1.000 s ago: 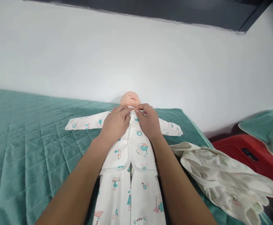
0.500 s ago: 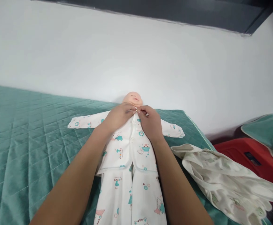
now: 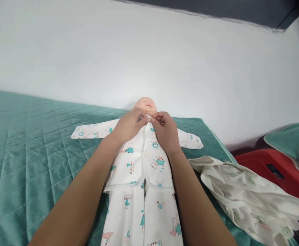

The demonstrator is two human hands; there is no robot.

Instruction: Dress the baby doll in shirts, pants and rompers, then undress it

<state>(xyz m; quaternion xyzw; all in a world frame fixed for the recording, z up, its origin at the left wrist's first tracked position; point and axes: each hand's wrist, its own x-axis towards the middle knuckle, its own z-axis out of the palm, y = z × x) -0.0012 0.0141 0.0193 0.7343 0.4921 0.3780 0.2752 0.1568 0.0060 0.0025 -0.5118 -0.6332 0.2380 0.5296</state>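
Note:
A baby doll (image 3: 146, 104) lies on its back, dressed in a white printed jacket (image 3: 131, 167) and matching trousers (image 3: 124, 218). At the doll's neck, my left hand (image 3: 131, 124) pinches one side of the jacket's collar. My right hand (image 3: 165, 131) pinches the other side, thumb and finger closed, and the two thumb tips nearly meet at the front edge. Lower on the jacket front a button (image 3: 145, 152) shows. Both sleeves stretch outward. Whatever fastening lies under my fingertips is too small to make out.
Green quilted bedding (image 3: 36, 153) spreads under the doll, against a white wall (image 3: 149, 51). To the right lies a crumpled white printed cloth (image 3: 242, 191), beside a red plastic object (image 3: 272, 167) with a green fabric piece (image 3: 293, 143) over it.
My right fingers have lifted and curled slightly, and my left fingers have shifted at the collar. The view has moved a little. The doll stays in place.

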